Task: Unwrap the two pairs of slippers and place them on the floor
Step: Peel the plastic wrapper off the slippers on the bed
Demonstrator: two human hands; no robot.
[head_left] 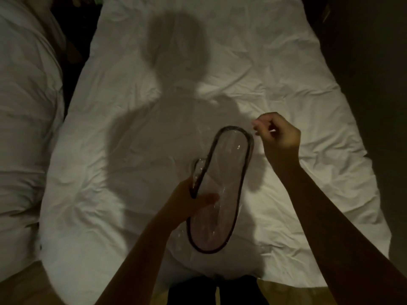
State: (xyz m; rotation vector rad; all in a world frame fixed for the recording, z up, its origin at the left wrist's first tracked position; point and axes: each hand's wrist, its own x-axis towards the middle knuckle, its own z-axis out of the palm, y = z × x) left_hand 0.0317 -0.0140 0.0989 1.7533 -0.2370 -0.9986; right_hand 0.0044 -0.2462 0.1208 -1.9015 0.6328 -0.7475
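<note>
The person's left hand [193, 200] is closed around the near-middle of a flat slipper pack [221, 188], thumb lying across its top face and fingers tucked underneath, holding it up over the bed with its length pointing away from the body. The pack looks like pale slippers edged in dark trim, sealed in clear plastic wrap [198, 170] that glints and bunches loosely at the left edge just above the thumb. The right hand [278, 137] is raised just beside the far end of the pack, thumb and fingertips pinched together; it may be holding a thin edge of the film, but in this dim light I cannot tell whether anything is between them. Beneath both hands lies a white, rumpled duvet [136, 164] crossed by the person's own shadow. A second bed [24, 106] sits off to the left, and a strip of wooden floor [26, 287] shows at the bottom corners. As a judgement, the task is in its early part: the wrap seems mostly on this pack, no bare slippers are on the visible floor, and the second pair is nowhere in view, so I cannot say whether it is wrapped or not. Left to do: peel this pack open, set the slippers down, then deal with the other pair.
</note>
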